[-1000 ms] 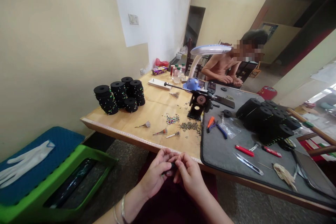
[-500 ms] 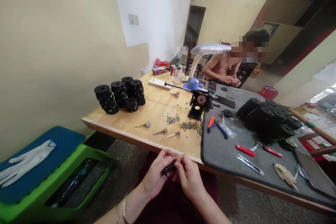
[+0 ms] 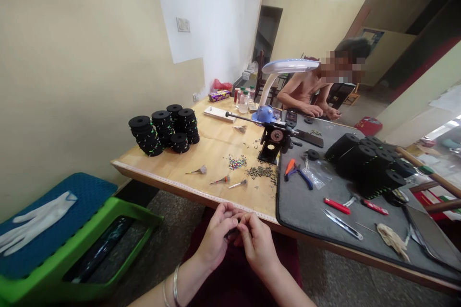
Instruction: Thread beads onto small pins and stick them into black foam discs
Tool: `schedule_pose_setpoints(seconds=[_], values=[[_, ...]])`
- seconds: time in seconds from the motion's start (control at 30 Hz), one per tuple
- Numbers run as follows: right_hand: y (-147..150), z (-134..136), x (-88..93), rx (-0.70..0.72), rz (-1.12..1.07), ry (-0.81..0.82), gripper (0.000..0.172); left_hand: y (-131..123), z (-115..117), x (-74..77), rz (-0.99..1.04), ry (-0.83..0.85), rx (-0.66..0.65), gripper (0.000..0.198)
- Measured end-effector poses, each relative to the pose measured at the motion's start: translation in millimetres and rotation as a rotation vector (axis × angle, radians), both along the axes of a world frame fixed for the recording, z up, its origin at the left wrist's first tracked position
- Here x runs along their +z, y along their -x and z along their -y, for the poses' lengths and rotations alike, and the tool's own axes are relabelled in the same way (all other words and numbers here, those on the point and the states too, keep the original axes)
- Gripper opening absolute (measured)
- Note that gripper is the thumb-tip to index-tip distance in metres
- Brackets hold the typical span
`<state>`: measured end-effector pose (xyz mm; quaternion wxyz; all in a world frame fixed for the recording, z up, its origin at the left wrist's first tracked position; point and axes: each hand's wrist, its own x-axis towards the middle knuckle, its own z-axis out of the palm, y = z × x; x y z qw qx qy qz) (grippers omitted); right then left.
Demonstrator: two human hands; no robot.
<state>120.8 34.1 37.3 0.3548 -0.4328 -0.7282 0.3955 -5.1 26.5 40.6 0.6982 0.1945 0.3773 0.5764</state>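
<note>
Just in front of the table edge, my left hand (image 3: 215,239) is closed around a black foam spool (image 3: 231,234). Fingers cover most of it, so only a dark sliver shows. My right hand (image 3: 258,241) meets it from the right, thumb and forefinger pinched together by the spool; whatever they pinch is too small to see. On the wood beyond lie small brushes (image 3: 220,180), a scatter of coloured beads (image 3: 237,162) and a heap of tiny metal pieces (image 3: 262,171).
Stacked black spools (image 3: 146,136) stand left; more spools (image 3: 363,158) lie right on the grey mat (image 3: 306,211). A black winding device (image 3: 271,141) and a lamp (image 3: 264,114) stand mid-table. Pliers (image 3: 298,175) and scissors (image 3: 342,224) lie rightward. A co-worker (image 3: 306,91) sits opposite.
My left hand has turned slightly and its fingers now cover more of the black spool. My right hand stays pinched beside it. The co-worker's hands have moved apart.
</note>
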Motion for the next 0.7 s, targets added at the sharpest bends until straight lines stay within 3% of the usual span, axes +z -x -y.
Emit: schedule_pose_setpoints(seconds=[0.17,0.37,0.5,0.7], values=[[0.3,0.9,-5.9,0.001,0.004,-0.029,0.023,-3.0,-1.0,2.5,-0.011,-0.005,0.039,0.028],[2.6,-3.5,-9.9,-0.081,-0.200,0.103,0.027,4.2,-1.4,-5.7,0.029,-0.106,-0.060,0.017],[4.8,-6.3,-12.8,-0.107,-0.382,0.223,0.030,10.8,-1.2,-11.8,0.014,-0.179,-0.099,0.038],[6.9,-9.1,-16.1,-0.104,-0.438,0.247,0.037,18.9,-0.7,-13.7,-0.118,-0.242,0.010,0.038]])
